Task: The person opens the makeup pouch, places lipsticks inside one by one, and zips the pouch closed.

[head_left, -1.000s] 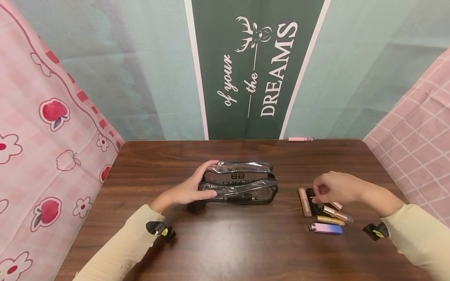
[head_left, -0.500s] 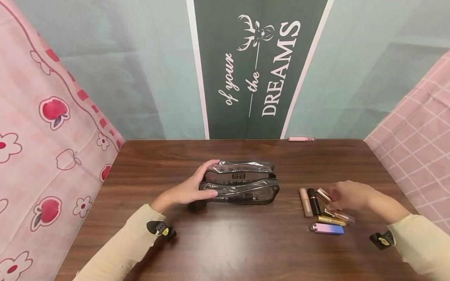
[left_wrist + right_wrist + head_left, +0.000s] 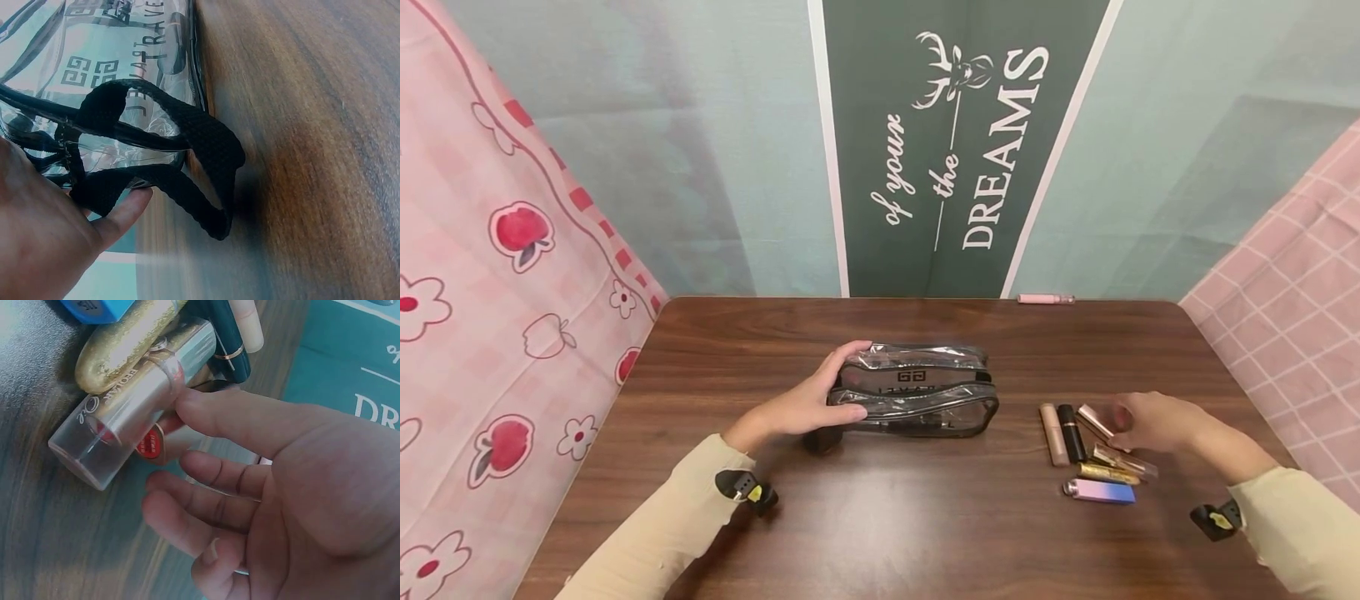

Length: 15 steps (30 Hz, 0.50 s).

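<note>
A clear cosmetic bag with black trim (image 3: 917, 408) lies near the table's middle in the head view. My left hand (image 3: 808, 404) grips its left end, thumb at the front and fingers at the far side. In the left wrist view the bag's black strap (image 3: 212, 140) loops beside that hand. My right hand (image 3: 1157, 421) is at the group of cosmetics on the right. In the right wrist view its thumb and index finger are around a lipstick with a red end label (image 3: 150, 444), partly hidden by the thumb. A clear-capped lipstick (image 3: 87, 447) lies against it.
Beside the right hand lie a beige tube (image 3: 1054, 435), a black tube (image 3: 1071, 433), a gold tube (image 3: 1108, 474) and a pink-blue box (image 3: 1099, 491). A pink tube (image 3: 1037, 299) lies at the table's (image 3: 880, 542) far edge, before a hanging cloth (image 3: 760, 167).
My right hand has moved right and slightly nearer from over the black tube to the lipsticks, uncovering the black tube and a rose-gold lipstick. My left hand stays on the bag.
</note>
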Tool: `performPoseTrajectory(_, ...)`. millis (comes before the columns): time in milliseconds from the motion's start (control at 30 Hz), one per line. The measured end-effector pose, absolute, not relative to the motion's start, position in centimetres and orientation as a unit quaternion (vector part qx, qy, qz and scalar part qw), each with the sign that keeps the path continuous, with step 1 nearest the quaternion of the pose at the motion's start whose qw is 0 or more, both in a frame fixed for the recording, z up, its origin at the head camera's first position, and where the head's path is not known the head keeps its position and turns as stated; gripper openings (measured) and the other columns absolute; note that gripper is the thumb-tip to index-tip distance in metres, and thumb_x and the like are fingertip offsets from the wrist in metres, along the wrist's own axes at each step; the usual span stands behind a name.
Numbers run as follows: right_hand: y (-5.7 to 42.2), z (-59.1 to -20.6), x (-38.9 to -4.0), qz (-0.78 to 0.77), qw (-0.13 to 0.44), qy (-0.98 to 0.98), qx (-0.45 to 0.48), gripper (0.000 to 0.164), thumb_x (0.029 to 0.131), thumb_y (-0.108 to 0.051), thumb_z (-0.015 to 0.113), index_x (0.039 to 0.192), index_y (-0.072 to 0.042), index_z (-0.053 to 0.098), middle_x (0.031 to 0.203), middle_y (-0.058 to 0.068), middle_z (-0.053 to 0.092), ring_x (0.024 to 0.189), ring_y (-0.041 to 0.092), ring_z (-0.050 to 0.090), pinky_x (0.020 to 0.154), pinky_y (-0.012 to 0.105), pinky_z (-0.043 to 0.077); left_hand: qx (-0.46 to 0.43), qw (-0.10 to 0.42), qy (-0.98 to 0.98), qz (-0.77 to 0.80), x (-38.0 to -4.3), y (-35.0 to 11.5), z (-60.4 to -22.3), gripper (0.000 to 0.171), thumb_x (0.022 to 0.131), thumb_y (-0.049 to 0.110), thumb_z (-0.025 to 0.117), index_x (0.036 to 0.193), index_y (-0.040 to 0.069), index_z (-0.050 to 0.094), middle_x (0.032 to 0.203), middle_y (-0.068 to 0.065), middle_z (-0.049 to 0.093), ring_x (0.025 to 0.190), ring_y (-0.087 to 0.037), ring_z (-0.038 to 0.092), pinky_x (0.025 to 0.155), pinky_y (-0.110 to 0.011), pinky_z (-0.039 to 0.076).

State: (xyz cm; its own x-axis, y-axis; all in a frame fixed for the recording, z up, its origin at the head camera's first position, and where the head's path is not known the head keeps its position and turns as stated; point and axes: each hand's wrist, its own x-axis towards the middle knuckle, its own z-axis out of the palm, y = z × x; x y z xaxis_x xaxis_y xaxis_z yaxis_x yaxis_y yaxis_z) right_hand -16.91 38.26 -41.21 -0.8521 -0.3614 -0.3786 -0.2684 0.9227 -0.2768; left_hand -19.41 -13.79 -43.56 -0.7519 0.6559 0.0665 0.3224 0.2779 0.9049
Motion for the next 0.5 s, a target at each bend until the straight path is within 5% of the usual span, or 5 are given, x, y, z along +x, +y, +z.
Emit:
performPoseTrajectory(100,38.39,-41.42,-16.97,-0.109,0.212,0.957,-0.167,0.048,0.079,-0.023,0.084,0.115,-0.003,0.059,0.08,-0.003,0.052,0.069,0.014,0.048,0.06,0.034,0.041,0.312,0.162,0.782,0.515,-19.37,-13.77,-43.53,0.087,0.092,0.03,0.075,0.16,0.025,0.02,0.159,-0.008,0.024,0.143,-0.027,0.029,0.114,-0.059,0.025)
performPoseTrajectory(500,38.5,-41.84,-17.12,-0.118,0.217,0.954,-0.172,0.033,0.08,-0.018,0.082,0.1,-0.005,0.06,0.085,-0.002,0.057,0.07,0.011,0.05,0.06,0.032,0.042,0.315,0.159,0.779,0.519,-19.51,-13.81,-43.64,0.087,0.092,0.028,0.075,0.16,0.024,0.021,0.159,-0.009,0.024,0.142,-0.027,0.031,0.114,-0.058,0.026)
